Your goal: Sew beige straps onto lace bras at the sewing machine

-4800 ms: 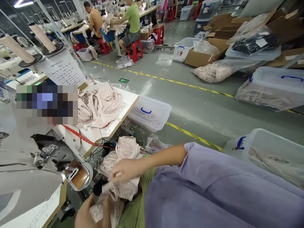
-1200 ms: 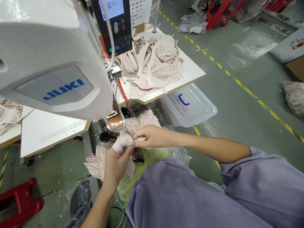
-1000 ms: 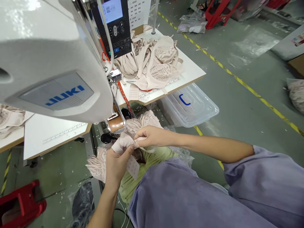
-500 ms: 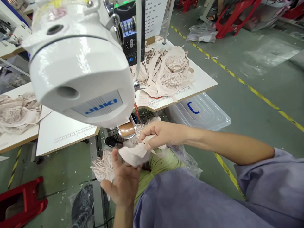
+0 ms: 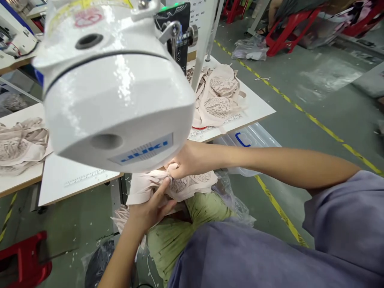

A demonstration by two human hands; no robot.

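Observation:
A pale beige bra (image 5: 192, 186) with lace cups is in front of the white sewing machine (image 5: 120, 104), just above my lap. Gathered fabric is pinched in my right hand (image 5: 187, 160), close under the machine head, which hides part of its fingers. My left hand (image 5: 153, 210) grips the same bra from the near side, its thumb pointing up toward the right hand. The plain wing of the bra spreads out to the left over my left wrist. The needle area is hidden behind the machine head.
More beige bras (image 5: 220, 94) are heaped on the right of the white table (image 5: 258, 108), and another pile (image 5: 22, 146) is at the left. Below the table is a clear plastic box (image 5: 258, 136). A red stool (image 5: 25, 260) stands at lower left.
Both hands have come together on the bra, closer under the machine head. My left hand, open before, now grips the fabric. My right hand moved up, and my head view shifted toward the machine.

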